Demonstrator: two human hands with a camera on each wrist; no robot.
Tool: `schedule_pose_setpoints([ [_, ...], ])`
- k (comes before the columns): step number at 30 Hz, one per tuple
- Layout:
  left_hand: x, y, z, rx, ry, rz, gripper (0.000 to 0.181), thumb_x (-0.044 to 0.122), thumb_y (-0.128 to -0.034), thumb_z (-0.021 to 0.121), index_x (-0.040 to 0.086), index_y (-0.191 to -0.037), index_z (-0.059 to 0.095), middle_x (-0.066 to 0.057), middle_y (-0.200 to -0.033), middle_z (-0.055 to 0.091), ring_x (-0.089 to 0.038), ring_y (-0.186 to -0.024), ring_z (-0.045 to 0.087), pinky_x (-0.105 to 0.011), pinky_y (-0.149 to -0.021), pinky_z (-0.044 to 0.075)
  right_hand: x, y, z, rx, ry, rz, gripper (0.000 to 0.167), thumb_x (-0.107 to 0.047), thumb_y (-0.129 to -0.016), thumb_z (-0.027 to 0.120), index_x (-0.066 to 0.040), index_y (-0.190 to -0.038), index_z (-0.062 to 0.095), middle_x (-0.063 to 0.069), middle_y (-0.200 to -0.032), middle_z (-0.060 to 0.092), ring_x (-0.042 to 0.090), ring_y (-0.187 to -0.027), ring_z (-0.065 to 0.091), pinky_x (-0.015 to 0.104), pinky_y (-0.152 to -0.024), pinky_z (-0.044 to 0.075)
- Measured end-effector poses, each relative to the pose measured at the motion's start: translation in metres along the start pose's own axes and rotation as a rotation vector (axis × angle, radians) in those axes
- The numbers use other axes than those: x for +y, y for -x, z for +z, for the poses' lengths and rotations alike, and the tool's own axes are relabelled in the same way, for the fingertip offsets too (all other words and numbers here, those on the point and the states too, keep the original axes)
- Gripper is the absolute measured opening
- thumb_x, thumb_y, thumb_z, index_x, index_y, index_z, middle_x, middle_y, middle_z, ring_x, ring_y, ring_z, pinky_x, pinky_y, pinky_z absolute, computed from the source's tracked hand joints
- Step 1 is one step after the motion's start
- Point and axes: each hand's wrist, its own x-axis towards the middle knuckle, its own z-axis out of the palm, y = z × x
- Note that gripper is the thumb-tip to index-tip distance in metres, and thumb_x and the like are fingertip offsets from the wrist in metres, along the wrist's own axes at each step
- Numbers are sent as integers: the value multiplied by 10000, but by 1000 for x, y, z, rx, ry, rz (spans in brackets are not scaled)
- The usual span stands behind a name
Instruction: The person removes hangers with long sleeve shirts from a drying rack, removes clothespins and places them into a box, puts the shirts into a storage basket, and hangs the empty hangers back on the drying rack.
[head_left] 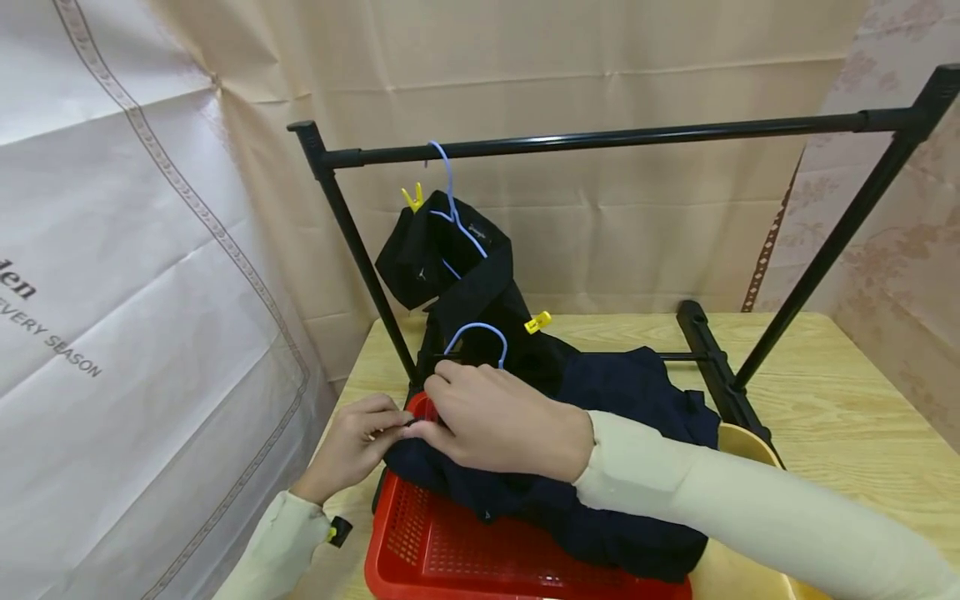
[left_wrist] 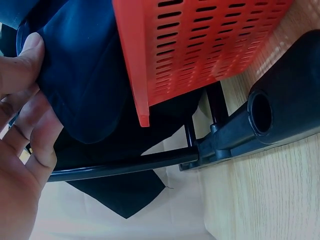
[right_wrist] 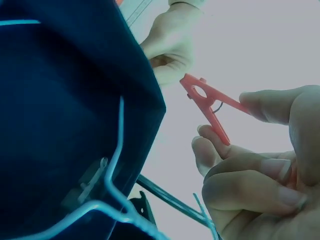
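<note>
The navy garment (head_left: 510,496) was smooth, softly creased cloth with a small pale mark; it lay draped across the far part of the red basket (head_left: 480,567), rumpled folds spreading to the right. A blue hanger (head_left: 478,324), slim and bent like wire, had its rounded hook sticking up behind the right hand (head_left: 502,421), and the right wrist view showed its twisted neck against the dark cloth. The left hand (head_left: 351,443) pinched the garment's edge between thumb and fingers. The right hand pinched a red clothespin (right_wrist: 206,102) by its two straight legs, with a thin metal spring between them and its nose near the cloth edge. The basket was shallow, with rounded corners and walls pierced by rows of narrow slots; the garment covered part of its inside, and the bare floor showed a fine grid. Beside it stood a yellow tub (head_left: 746,446) with a curved rim, partly hidden by the arm. A black garment (head_left: 480,287) hung from the rack (head_left: 600,140) of glossy black tubes, two yellow clothespins (head_left: 537,322) bright against it. The table (head_left: 862,400) had pale wood grain.
</note>
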Motion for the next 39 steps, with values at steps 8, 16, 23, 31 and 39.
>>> schedule_pose_setpoints([
  [8, 0, -1, 1, 11, 6, 7, 217, -62, -831, 810, 89, -987, 800, 30, -879, 657, -86, -736, 580, -149, -657, 479, 13, 11, 0, 21, -13, 15, 342, -421, -1022, 635, -92, -1048, 723, -14, -854, 581, 93, -635, 514, 153, -588, 478],
  [16, 0, -2, 0, 3, 5, -13, 214, -53, -830, 815, 96, -984, 806, 39, -888, 664, -90, -747, 575, -148, -681, 467, 22, 23, -4, 52, -24, 12, 309, -409, -1005, 667, -113, -926, 697, -21, -803, 554, 74, -585, 496, 164, -560, 470],
  [23, -1, -1, 2, 7, 14, -7, 208, -56, -834, 809, 90, -981, 807, 38, -886, 668, -91, -748, 583, -161, -672, 470, 29, 34, -6, 74, -29, 40, 314, -413, -1002, 671, -101, -994, 709, -31, -809, 547, 67, -595, 499, 174, -566, 468],
  [31, -1, -2, 2, 7, 20, -14, 213, -62, -828, 811, 81, -986, 806, 30, -887, 671, -100, -753, 587, -152, -684, 469, 35, 43, -6, 97, -38, 35, 285, -391, -1007, 671, -111, -959, 691, -39, -816, 561, 57, -604, 495, 188, -560, 456],
  [39, 1, -3, 1, 3, 25, -23, 217, -69, -824, 810, 69, -992, 807, 29, -892, 667, -85, -750, 594, -153, -660, 491, 41, 51, -7, 110, -57, 45, 264, -381, -1004, 678, -120, -965, 694, -31, -848, 593, 49, -606, 491, 189, -572, 457],
])
